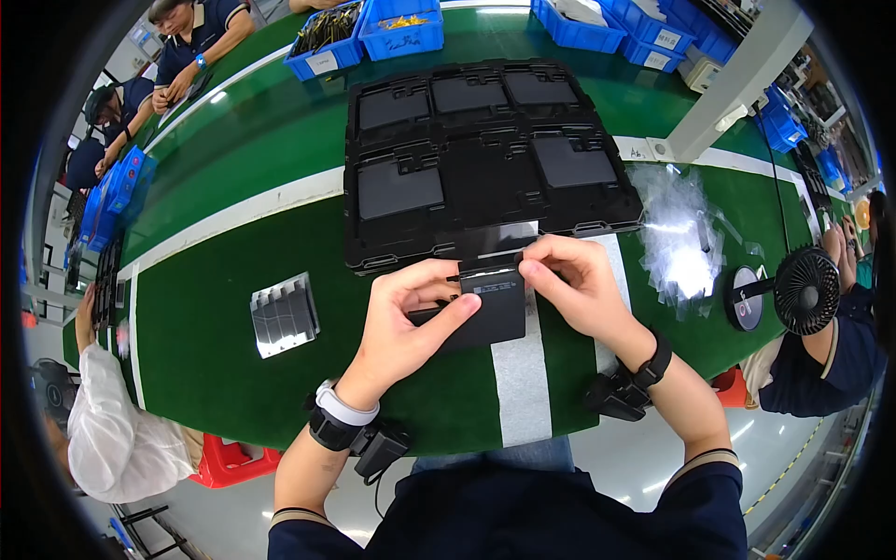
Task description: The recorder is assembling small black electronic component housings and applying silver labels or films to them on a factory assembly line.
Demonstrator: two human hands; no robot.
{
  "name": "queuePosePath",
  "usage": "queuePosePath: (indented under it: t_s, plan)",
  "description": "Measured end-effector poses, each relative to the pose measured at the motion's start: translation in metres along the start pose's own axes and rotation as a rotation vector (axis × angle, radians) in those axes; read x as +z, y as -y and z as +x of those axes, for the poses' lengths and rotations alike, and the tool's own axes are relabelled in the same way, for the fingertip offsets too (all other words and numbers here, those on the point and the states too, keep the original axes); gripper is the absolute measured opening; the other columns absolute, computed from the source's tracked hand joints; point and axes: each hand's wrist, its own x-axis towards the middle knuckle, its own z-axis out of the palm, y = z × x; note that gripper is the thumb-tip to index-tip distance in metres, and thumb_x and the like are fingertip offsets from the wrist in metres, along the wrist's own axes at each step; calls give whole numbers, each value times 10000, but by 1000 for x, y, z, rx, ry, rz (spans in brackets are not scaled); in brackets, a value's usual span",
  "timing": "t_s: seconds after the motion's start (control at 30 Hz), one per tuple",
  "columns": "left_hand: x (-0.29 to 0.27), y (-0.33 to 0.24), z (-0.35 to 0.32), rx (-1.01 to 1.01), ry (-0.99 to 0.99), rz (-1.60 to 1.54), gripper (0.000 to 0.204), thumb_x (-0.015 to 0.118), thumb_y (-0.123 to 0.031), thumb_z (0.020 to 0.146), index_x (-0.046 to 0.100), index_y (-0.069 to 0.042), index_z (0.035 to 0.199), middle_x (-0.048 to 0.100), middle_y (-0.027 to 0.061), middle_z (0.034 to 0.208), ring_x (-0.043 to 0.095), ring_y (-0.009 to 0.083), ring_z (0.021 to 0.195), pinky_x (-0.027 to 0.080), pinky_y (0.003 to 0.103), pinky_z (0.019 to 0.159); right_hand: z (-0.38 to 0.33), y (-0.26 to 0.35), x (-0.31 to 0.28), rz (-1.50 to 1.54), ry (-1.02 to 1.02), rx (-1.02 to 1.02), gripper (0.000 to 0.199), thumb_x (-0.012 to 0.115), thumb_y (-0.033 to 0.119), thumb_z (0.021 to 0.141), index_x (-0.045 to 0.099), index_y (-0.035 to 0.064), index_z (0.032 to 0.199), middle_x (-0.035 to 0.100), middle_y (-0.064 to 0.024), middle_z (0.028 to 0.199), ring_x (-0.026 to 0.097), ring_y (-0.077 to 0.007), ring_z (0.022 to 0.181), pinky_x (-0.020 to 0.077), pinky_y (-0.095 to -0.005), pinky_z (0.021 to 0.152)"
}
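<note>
- The flat black module [487,313] sits over the green belt [215,327], just before the black tray [485,159].
- The left hand [411,322] clamps its left edge; the right hand [574,280] pinches the top corner.
- Best to peel slowly, keeping the module level.
- Clear film scraps [677,238] lie nearby on the right.

Both hands meet over a flat black rectangular module [492,313] above the green counter [215,327]. The left hand [411,322] grips its left edge, thumb across the face; the right hand [574,285] pinches its upper right corner. Just beyond lies a black moulded tray [485,163] holding similar panels. A small grey ribbed block [283,315] sits to the left, and what seems to be a heap of clear film [681,238] lies right.
</note>
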Motion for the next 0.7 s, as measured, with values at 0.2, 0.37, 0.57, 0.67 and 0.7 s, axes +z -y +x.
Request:
queuePosePath:
  t_s: [0.2,0.37,0.57,0.67,0.7]
  plan:
    - [3,0,-1,-26,16,-30,224,637,47,773,565,26,983,637,94,928,635,144,827,511,230,708,-1,-1,2,-388,-10,-178,89,608,38,814,546,-15,776,560,-22,693,524,-71,623,439,-221,573]
    - [4,0,0,-39,15,-84,255,666,3,772,569,40,1005,654,96,902,633,125,824,503,223,704,-3,2,5,-85,157,148,139,631,73,825,601,-21,923,629,-31,814,578,-63,745,475,-207,653]
    - [-1,-4,1,-133,42,-313,167,606,-40,838,584,9,997,649,91,905,618,115,849,495,229,755,-2,3,0,-24,229,192,236,628,50,824,607,-14,1050,652,-62,932,602,-86,836,491,-224,749]
    - [-4,-4,1,-151,77,-332,153,587,-83,861,587,-4,993,652,95,903,625,119,827,502,242,741,-5,8,3,81,241,152,228,616,48,832,605,-22,1049,646,-66,953,596,-91,855,481,-227,772]
    - [-4,-7,1,-152,80,-333,153,587,-83,861,587,-4,993,652,95,903,625,119,827,502,242,741,-6,9,2,80,238,152,228,616,48,832,605,-22,1049,646,-66,953,596,-91,855,481,-227,772]
